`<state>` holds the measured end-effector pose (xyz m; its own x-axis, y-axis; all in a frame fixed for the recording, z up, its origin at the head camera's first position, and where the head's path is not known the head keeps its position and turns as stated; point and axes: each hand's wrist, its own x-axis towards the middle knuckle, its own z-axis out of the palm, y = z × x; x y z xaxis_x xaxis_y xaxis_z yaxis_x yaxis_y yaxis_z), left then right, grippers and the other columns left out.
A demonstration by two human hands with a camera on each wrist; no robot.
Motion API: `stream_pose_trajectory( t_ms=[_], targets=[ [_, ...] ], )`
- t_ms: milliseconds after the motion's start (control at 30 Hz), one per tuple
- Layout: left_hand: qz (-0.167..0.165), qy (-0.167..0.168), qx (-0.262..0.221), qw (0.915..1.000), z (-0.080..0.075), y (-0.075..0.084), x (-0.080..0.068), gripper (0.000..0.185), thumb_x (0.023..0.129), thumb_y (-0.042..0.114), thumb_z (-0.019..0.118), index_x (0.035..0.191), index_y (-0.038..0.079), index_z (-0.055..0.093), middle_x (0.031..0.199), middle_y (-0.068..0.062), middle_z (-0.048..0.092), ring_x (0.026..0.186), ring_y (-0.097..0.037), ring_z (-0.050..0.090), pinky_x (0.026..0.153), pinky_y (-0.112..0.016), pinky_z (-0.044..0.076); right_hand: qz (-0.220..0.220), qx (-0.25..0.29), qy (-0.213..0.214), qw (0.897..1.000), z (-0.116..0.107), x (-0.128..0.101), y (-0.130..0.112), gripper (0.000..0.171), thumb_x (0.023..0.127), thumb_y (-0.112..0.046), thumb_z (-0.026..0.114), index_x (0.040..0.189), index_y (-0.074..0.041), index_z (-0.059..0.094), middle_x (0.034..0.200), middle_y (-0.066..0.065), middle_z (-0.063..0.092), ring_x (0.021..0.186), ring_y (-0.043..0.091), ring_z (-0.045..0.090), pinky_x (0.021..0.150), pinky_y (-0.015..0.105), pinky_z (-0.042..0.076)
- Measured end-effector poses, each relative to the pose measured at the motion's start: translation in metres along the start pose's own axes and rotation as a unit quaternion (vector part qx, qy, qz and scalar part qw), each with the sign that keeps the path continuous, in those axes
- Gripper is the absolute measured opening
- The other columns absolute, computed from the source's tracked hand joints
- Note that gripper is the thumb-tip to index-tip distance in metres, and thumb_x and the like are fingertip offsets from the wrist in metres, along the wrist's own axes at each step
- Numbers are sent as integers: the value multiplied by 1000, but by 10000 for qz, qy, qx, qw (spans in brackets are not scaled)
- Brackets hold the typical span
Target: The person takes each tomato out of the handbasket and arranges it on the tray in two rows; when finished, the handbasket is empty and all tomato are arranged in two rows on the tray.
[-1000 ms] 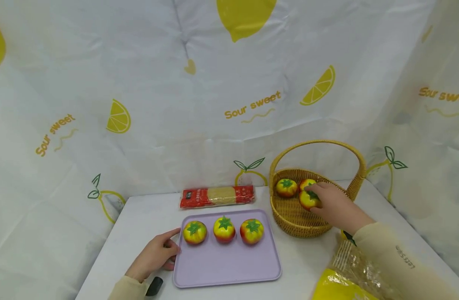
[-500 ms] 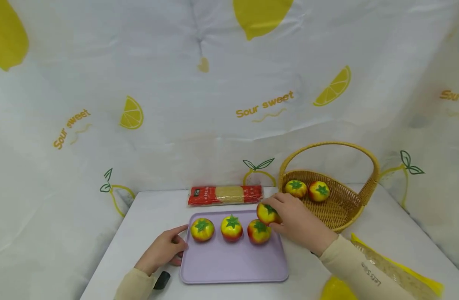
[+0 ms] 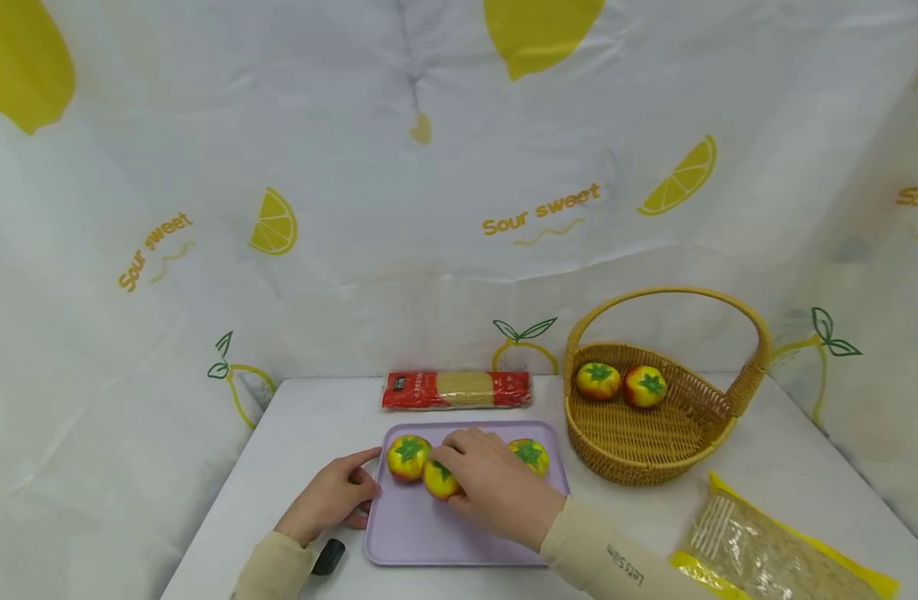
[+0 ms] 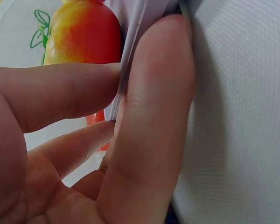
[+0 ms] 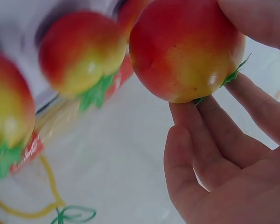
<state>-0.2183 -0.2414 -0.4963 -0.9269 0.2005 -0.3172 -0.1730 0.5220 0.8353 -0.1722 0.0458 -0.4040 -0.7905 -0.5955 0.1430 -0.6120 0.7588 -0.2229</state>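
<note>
A lilac plastic tray (image 3: 429, 533) sits mid-tabletop (image 3: 729, 483), a red noodle packet (image 3: 456, 389) behind it, a woven wicker basket (image 3: 657, 437) to its right, a yellow cellophane bag (image 3: 774, 558) front right.

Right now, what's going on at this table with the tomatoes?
A person is working at a white table. The right hand grips a toy tomato low over the lilac tray, in front of the row of tomatoes there; whether it touches the tray cannot be told. The left hand pinches the tray's left edge. Two more tomatoes lie in the wicker basket to the right. A red noodle packet lies behind the tray.
</note>
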Motion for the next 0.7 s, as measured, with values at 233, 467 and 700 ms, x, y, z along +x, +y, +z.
stream_pose_trajectory(
  t_ms=[233, 467, 700],
  targets=[
    [-52, -15, 28, 10000, 0, 2, 1, 66, 99, 7, 73, 161, 10, 51, 95, -10, 65, 73, -20, 67, 63, -37, 68, -79, 283, -525, 9982, 30, 13, -19, 49, 93, -31, 87, 139, -27, 70, 130, -7, 66, 121, 14, 60, 113, 38, 56],
    [17, -28, 94, 10000, 0, 5, -1, 64, 99, 8, 72, 160, 10, 52, 95, -9, 65, 72, -19, 66, 62, -36, 68, -342, 270, -469, 9980, 47, 18, -24, 45, 91, -30, 89, 132, -27, 71, 121, -9, 66, 110, 10, 59, 107, 31, 56],
    [107, -127, -82, 9998, -2, 2, -3, 64, 100, 6, 70, 161, 7, 50, 96, -10, 65, 67, -18, 66, 63, -37, 68, -473, 240, -460, 9975, 53, 21, -31, 44, 89, -29, 91, 129, -28, 72, 119, -9, 66, 109, 9, 57, 103, 28, 55]
  ],
)
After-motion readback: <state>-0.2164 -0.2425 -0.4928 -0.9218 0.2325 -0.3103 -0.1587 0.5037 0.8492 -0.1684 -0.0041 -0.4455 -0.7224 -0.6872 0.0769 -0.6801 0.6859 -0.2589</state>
